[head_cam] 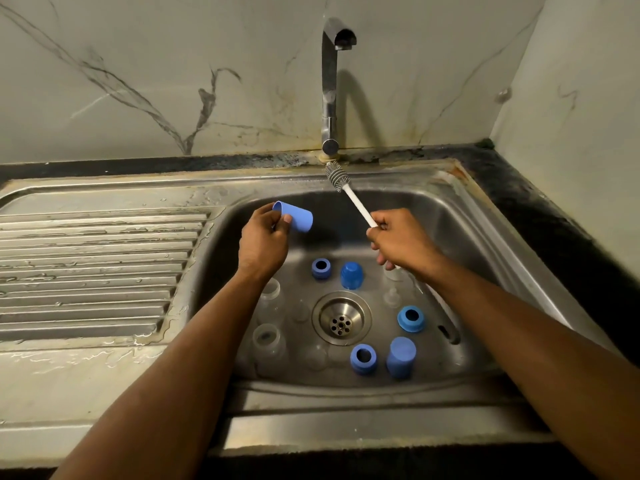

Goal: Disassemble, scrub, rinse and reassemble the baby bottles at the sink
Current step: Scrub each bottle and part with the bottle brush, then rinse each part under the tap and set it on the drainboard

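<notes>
Head view: a person stands at a steel sink [460, 216], both hands raised over the basin.
Left hand [263, 240]: its grip is clamped on a blue cap [294, 218], thumb on the near side and fingers curled behind, held at about 10 o'clock from the drain [341, 317].
Cap axis: long axis lies nearly level; the open mouth points toward 10 o'clock and the closed end toward 4 o'clock. That tilt probably keeps the mouth reachable for the brush.
Right hand [398, 242]: its grip is closed round the white handle of a bottle brush [349, 192], at about 1 o'clock from the drain.
Brush axis: runs from the hand toward 11 o'clock; the grey bristle head rests near the sink's back rim, just below the tap [330, 84]. No water shows at the spout.
Why apart: brush and cap do not touch; judging by the pose, the scrub of this cap is about to begin or has just ended, and I cannot tell which.
Basin floor: two more blue caps [351, 275] stand mouth down, three blue collar rings [411, 318] lie flat, and clear bottles [268, 344] sit at 8 to 9 o'clock of the drain, all disassembled, likely kept within reach for scrubbing.
Drainboard [97, 268]: wet, ribbed, at 9 o'clock.
</notes>
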